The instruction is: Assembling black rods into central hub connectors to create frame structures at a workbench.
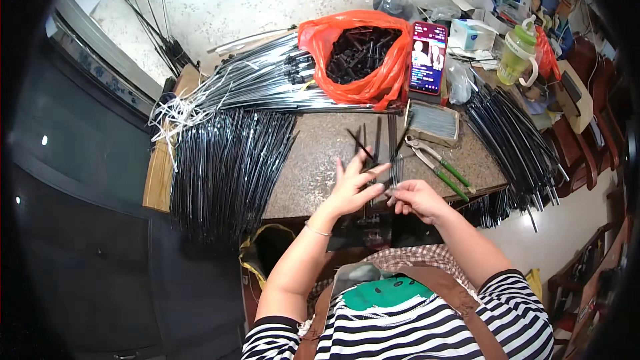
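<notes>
My left hand [353, 190] is over the front of the speckled work table [313, 160], fingers spread and stretched toward the right. A short dark stick slants up behind its fingertips; whether the fingers touch it, I cannot tell. Close beside it, my right hand [419, 201] is closed in a pinch at the near end of several thin black rods [393, 153], which run away from me across the table. Fine detail at the pinch is blurred. Pincers with green handles [445, 172] lie just right of the rods. Behind them sits a shallow box of thin grey wire pins [432, 122].
A large bundle of black rods [223, 167] covers the left side; another bundle [513, 140] lies at the right. Silvery rods [257, 80] lie behind. A red plastic bag [360, 93] holds black parts, beside an upright phone [427, 60]. A green-lidded bottle [517, 53] stands back right.
</notes>
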Action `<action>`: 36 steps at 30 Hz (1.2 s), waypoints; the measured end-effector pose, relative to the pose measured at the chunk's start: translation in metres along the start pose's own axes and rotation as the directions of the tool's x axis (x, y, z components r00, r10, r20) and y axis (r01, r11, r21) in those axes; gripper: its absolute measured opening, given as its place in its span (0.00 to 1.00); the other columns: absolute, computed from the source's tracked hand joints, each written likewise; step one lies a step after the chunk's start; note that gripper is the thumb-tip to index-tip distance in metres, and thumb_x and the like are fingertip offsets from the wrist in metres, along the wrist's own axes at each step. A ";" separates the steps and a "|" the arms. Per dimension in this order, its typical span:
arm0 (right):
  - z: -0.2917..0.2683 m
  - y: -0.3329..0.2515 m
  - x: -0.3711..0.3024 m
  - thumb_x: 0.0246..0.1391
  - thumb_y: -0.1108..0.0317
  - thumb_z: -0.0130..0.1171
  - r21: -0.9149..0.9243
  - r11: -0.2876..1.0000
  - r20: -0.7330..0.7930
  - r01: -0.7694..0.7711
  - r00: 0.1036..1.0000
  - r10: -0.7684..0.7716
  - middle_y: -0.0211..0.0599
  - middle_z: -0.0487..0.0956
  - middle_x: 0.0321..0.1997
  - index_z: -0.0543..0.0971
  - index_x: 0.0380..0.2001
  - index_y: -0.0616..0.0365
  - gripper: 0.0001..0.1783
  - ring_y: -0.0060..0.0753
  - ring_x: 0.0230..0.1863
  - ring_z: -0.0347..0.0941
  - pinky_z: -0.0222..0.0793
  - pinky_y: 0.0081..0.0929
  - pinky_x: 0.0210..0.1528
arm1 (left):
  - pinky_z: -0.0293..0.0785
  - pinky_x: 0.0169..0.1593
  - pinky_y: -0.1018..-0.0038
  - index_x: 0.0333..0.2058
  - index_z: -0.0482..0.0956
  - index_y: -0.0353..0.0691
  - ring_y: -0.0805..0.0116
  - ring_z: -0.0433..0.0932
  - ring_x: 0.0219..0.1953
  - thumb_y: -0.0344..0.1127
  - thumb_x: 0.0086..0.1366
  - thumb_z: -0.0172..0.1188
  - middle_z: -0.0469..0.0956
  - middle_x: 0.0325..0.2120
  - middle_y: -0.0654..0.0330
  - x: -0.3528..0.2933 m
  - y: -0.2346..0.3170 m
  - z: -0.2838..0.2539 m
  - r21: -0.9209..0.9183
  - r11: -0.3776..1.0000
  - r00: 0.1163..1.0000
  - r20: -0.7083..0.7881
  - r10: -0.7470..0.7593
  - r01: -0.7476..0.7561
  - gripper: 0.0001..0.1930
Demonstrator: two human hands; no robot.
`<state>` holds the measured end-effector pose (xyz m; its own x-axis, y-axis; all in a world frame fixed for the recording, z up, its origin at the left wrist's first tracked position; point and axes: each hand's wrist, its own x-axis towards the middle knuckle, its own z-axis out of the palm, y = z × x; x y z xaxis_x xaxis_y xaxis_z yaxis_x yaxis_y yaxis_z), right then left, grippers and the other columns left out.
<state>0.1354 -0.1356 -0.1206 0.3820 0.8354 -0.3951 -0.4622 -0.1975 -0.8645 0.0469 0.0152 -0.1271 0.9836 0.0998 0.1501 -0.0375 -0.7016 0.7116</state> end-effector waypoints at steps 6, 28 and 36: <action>0.001 0.007 -0.006 0.41 0.71 0.43 -0.185 0.983 -0.151 0.014 0.988 -0.043 0.35 0.70 0.18 0.65 0.23 0.63 0.06 0.18 0.12 0.63 0.54 0.11 0.10 | 0.21 0.49 0.51 0.41 0.66 0.51 0.61 0.42 0.54 0.34 0.46 0.48 0.47 0.50 0.56 0.030 0.013 0.023 0.043 0.995 0.996 -0.021 0.091 -0.090 0.19; 0.029 0.019 0.006 0.40 0.68 0.50 -0.017 1.000 -0.139 -0.018 0.990 0.015 0.30 0.70 0.16 0.69 0.18 0.60 0.06 0.13 0.09 0.59 0.49 0.08 0.08 | 0.22 0.50 0.55 0.40 0.66 0.52 0.63 0.49 0.52 0.38 0.50 0.46 0.51 0.49 0.56 0.013 -0.016 0.005 0.034 0.985 0.984 0.058 0.170 -0.172 0.16; 0.037 0.016 0.009 0.37 0.68 0.51 -0.025 1.000 -0.140 0.002 0.990 -0.005 0.30 0.69 0.14 0.69 0.17 0.60 0.07 0.15 0.08 0.58 0.50 0.12 0.09 | 0.25 0.50 0.54 0.40 0.66 0.52 0.63 0.48 0.52 0.37 0.50 0.46 0.49 0.50 0.57 0.010 -0.019 0.007 0.058 0.982 0.983 0.056 0.177 -0.180 0.16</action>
<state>0.1022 -0.1121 -0.1271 0.4929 0.7563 -0.4302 -0.4415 -0.2086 -0.8727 0.0589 0.0243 -0.1438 0.9698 -0.0654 0.2350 -0.2036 -0.7479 0.6318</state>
